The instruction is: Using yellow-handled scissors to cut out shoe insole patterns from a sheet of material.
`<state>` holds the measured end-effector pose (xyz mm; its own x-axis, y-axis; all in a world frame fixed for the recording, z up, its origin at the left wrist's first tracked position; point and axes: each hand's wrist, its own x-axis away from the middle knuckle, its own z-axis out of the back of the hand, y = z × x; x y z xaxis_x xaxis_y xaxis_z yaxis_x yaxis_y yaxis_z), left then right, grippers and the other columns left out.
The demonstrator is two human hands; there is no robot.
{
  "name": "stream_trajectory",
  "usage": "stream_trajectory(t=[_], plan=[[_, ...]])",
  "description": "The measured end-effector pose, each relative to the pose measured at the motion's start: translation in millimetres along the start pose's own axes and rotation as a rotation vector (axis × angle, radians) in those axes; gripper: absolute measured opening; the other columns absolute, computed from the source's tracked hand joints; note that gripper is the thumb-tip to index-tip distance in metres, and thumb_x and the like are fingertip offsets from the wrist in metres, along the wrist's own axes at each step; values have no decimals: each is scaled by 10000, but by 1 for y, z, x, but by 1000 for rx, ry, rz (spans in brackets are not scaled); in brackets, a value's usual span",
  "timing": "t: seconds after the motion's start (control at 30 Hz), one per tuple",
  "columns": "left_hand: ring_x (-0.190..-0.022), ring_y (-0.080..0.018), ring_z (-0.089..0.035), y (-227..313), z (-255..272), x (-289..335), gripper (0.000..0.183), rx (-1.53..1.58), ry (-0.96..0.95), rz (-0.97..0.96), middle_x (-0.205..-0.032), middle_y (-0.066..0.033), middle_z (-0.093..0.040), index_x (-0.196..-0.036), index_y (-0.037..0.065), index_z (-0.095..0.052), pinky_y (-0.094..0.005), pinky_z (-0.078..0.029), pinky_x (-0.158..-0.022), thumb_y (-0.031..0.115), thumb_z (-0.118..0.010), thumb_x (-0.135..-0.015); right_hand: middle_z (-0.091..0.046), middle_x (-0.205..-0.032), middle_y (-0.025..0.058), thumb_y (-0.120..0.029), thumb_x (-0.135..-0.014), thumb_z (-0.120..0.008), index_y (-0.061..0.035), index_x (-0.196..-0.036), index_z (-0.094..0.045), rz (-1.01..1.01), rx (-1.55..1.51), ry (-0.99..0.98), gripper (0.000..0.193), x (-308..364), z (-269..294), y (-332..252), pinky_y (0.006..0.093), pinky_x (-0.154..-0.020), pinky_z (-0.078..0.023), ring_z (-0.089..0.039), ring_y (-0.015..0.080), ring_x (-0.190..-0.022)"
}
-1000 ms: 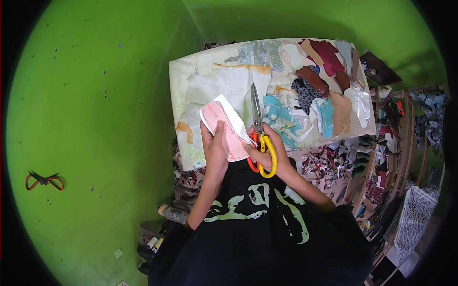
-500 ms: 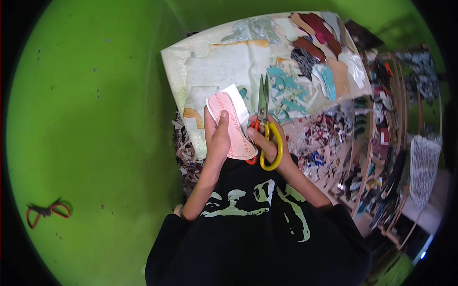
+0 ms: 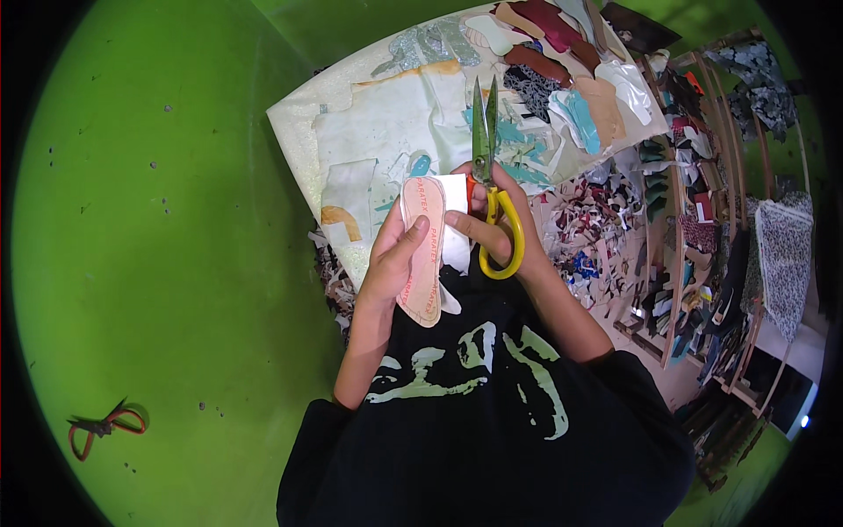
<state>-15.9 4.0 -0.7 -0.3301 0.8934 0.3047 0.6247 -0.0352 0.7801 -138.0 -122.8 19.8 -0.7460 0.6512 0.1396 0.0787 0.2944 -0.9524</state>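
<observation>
My left hand (image 3: 386, 263) pinches a pink insole-shaped piece (image 3: 424, 285) with red print, its thumb flat on the front. Behind this piece lies a white sheet (image 3: 456, 250), showing along its right side and below. My right hand (image 3: 518, 233) holds large scissors (image 3: 484, 145), one handle loop yellow and the other orange-red. The blades point away from me and stand slightly apart, clear of the sheet. My right thumb rests against the white sheet beside the insole piece; some right fingers are hidden behind the handles.
Beyond my hands is a pale covered table (image 3: 294, 114) with sheets, teal scraps (image 3: 527, 158), and maroon and brown pieces. Many cut scraps (image 3: 584, 237) lie to the right, near wooden racks (image 3: 680, 290) of materials. Red-handled scissors (image 3: 105, 426) are on the green surface at lower left.
The insole piece and sheet have turned more upright and come slightly nearer. My right thumb has moved onto the white sheet. The scissors stay in my right hand, and the whole view has shifted.
</observation>
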Motion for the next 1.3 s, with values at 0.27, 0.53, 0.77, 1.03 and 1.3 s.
stream_trajectory(t=[0.27, 0.53, 0.77, 1.03, 1.3], plan=[[-1122, -148, -575, -11, -15, -27, 517, 31, 12, -19, -1326, -97, -552, -1470, -17, -343, -297, -453, -966, 159, -514, -1015, -604, -878, -1, -36, -773, -765, -31, -1155, -526, -2, 111, -128, 450, -29, 45, -5, 211, -693, -452, -563, 57, -788], [-1002, -101, -589, -24, -51, -71, 392, -91, 25, -65, -1184, -66, -617, -1354, -25, -469, -261, -480, -858, 152, -536, -1011, -582, -773, 3, -37, -753, -758, -27, -1122, -536, -37, 207, -164, 430, -59, 95, -34, 216, -620, -434, -537, 57, -692], [-974, -101, -584, -29, -77, -99, 338, -370, 338, -354, -1125, -78, -632, -1308, -42, -487, -254, -466, -838, 132, -503, -1018, -556, -713, 10, -138, -764, -821, -19, -1138, -530, 87, 309, -120, 488, -73, 127, -38, 226, -591, -432, -515, 77, -627], [-864, -82, -596, -3, -67, -93, 309, -371, 642, -654, -1039, -84, -649, -1271, -43, -499, -225, -468, -736, 116, -539, -1010, -546, -767, 64, -430, -852, -738, -31, -1106, -415, -20, 501, -673, 573, -26, 143, -39, 295, -601, -421, -522, 152, -669], [-898, -102, -592, -4, -80, -84, 275, -325, 670, -670, -1063, -86, -632, -1243, -41, -508, -242, -471, -780, 100, -530, -1008, -499, -767, 99, -379, -915, -685, -22, -1004, -376, 41, 457, -573, 481, -16, 105, -19, 340, -583, -408, -471, 203, -649]])
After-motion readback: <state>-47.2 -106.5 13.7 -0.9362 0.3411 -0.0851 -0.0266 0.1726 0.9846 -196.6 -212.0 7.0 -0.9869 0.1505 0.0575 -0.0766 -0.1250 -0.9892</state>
